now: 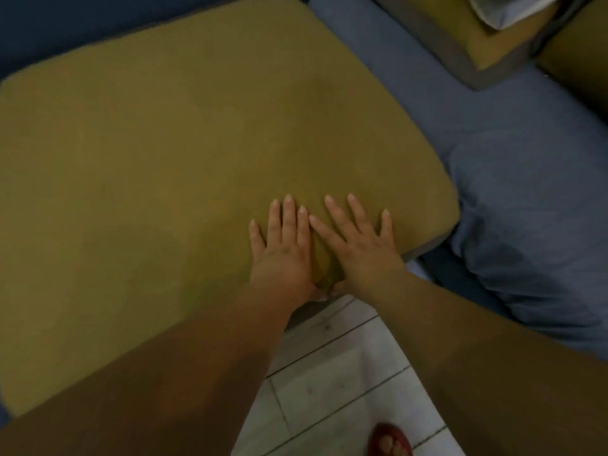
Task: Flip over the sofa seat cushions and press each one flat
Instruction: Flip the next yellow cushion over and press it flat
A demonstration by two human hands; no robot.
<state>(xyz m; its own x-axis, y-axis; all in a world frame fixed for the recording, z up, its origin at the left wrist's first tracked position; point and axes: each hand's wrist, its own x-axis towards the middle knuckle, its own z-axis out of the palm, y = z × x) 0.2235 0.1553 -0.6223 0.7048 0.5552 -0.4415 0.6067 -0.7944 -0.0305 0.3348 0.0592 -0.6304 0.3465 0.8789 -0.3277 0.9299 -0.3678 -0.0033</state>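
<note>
A large olive-yellow seat cushion (158, 166) fills most of the head view, lying flat with its mustard side up. My left hand (283, 251) and my right hand (358, 245) lie side by side near the cushion's front right corner. Both press down with straight, spread fingers, and the fabric dents and wrinkles between the palms. A second olive cushion with a grey border (467, 37) lies at the top right.
A blue-grey sofa seat base (526, 179) shows to the right of the cushion. Dark blue sofa upholstery (65, 24) runs along the top left. White floor tiles (335, 383) lie below, with my foot in a red sandal (390, 441). White cloth (513, 8) sits at the top right.
</note>
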